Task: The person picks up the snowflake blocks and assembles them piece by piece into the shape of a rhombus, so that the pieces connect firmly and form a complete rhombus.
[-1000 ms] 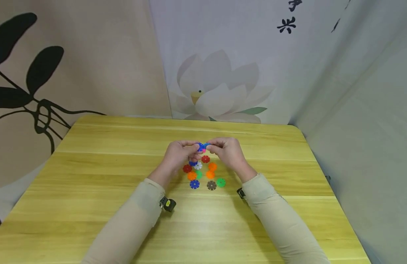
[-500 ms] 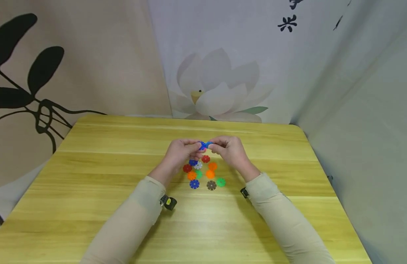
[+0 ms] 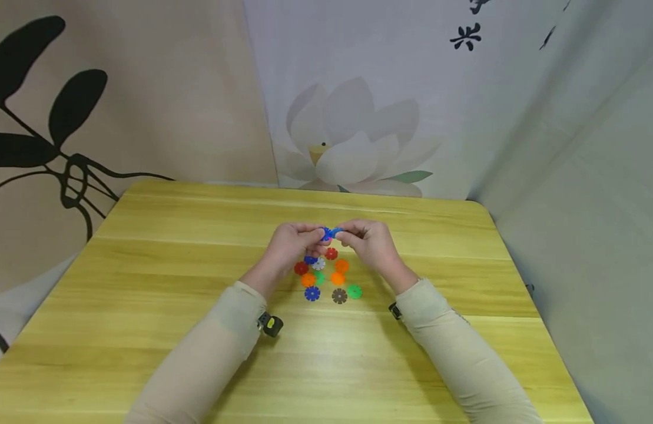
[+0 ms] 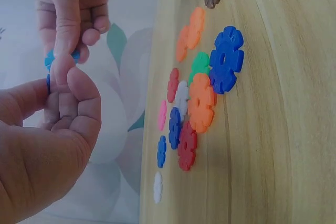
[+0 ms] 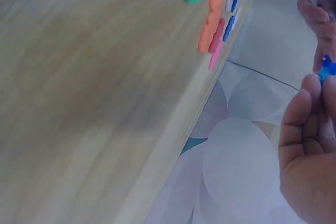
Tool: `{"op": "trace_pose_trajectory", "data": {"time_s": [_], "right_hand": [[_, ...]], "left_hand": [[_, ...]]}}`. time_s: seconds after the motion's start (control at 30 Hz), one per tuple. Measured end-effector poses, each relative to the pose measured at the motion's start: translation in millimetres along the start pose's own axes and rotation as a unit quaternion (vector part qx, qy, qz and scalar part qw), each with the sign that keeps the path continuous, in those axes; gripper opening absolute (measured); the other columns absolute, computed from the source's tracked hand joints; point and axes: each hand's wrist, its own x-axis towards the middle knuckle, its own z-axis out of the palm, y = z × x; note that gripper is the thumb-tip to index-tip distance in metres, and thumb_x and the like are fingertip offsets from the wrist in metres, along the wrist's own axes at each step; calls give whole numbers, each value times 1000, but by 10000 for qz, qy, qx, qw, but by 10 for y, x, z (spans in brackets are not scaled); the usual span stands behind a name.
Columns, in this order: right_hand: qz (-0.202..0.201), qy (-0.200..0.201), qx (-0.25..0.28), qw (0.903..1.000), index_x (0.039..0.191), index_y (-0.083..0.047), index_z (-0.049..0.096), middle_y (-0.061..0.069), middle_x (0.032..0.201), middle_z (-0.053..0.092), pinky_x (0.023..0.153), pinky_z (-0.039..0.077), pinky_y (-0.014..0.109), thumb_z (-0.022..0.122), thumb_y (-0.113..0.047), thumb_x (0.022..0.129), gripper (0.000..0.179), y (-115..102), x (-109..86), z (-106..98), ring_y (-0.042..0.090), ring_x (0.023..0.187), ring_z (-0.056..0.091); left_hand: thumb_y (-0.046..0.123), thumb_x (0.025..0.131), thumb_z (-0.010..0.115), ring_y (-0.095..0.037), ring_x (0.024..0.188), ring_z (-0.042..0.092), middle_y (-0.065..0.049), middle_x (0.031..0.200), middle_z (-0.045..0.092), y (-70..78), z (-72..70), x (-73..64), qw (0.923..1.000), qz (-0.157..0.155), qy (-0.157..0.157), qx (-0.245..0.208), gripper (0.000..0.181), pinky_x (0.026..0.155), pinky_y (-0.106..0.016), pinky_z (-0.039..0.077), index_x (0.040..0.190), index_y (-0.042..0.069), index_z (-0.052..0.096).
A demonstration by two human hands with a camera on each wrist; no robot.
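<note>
In the head view, my left hand [image 3: 288, 246] pinches a dark blue notched plastic disc [image 3: 326, 234] between thumb and fingers. My right hand [image 3: 373, 242] pinches a lighter blue notched disc [image 3: 337, 232] the same way. The two discs meet edge to edge above the table; whether their slots interlock cannot be made out. The left wrist view shows the lighter disc [image 4: 50, 60] partly behind the fingertips. From the right wrist, both blues appear at the frame's edge, the darker disc [image 5: 329, 62] above the right fingertips. Fingers hide much of each disc.
Several loose notched discs lie on the wooden table [image 3: 172, 282] below my hands, among them a red disc [image 3: 331, 254], an orange disc [image 3: 338, 278], a brown disc [image 3: 339, 295], a green disc [image 3: 355, 291] and a blue disc [image 3: 312, 293]. A printed curtain [image 3: 368, 47] hangs behind.
Both hands have shifted slightly to the right with the two blue discs still held together. The loose discs on the table stay where they were; the head view has tilted a little.
</note>
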Motion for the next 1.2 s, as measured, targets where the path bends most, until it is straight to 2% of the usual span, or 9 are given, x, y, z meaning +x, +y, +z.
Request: {"op": "trace_pose_trajectory", "data": {"time_s": [0.07,0.27,0.4,0.63,0.73,0.87,0.97,1.1,1.2], "right_hand": [[121,-26,118,9999,106,-7,83,14,89,79,60,51,19,77,-18,100,14,6,8,-8,37,80,70],[417,-72,477,9980,111,-5,80,19,102,82,74,63,25,76,-20,101,19,28,44,-27,44,92,75],[452,28,655,9968,109,-5,80,20,103,81,75,64,24,76,-22,101,19,51,52,1,43,92,75],[822,513,891,9913,107,-9,82,11,100,80,76,63,25,82,-24,96,19,41,13,53,25,84,70],[922,704,1103,9871,107,-8,83,11,101,80,77,63,21,84,-22,95,19,47,5,71,20,86,70],[1039,835,1353,9818,106,-7,83,9,99,81,78,63,21,84,-20,95,17,76,21,77,18,87,74],[1122,840,1493,9788,104,-7,83,6,96,81,79,64,23,84,-19,95,16,103,44,70,16,86,75],[1208,759,1609,9766,102,-6,83,3,93,81,80,65,26,84,-19,95,15,139,71,59,15,86,75],[1236,675,1566,9776,100,-6,83,2,92,80,82,65,28,85,-19,94,14,168,84,54,14,86,74]], "left_hand": [[23,108,67,-19,83,76,-10,104,81,10,-7,-1,10000,-25,-9,-23,30,98,-39,66,128,3,73],[23,107,68,-20,86,76,-10,105,80,27,-31,43,10000,-87,24,-12,28,104,-42,64,128,6,74],[24,107,68,-20,86,76,-9,104,80,34,-18,57,9999,-99,-26,-18,28,104,-42,63,129,7,74],[25,107,69,-22,90,78,-12,108,80,61,24,56,9999,112,57,113,29,104,-43,64,129,6,74],[25,106,70,-21,87,78,-12,106,80,70,55,48,9993,275,166,176,30,97,-39,66,128,5,74],[24,106,70,-19,84,79,-13,105,81,75,113,33,9989,392,276,9,31,89,-35,68,129,4,73],[22,105,71,-17,81,80,-13,104,82,69,162,24,9983,371,387,-216,30,90,-38,68,130,5,72],[20,105,72,-16,79,79,-12,101,83,50,217,28,9969,302,574,-441,26,97,-48,66,127,6,73],[19,105,72,-16,79,79,-12,100,83,26,230,45,9966,254,619,-474,25,101,-53,64,126,5,73]]}}
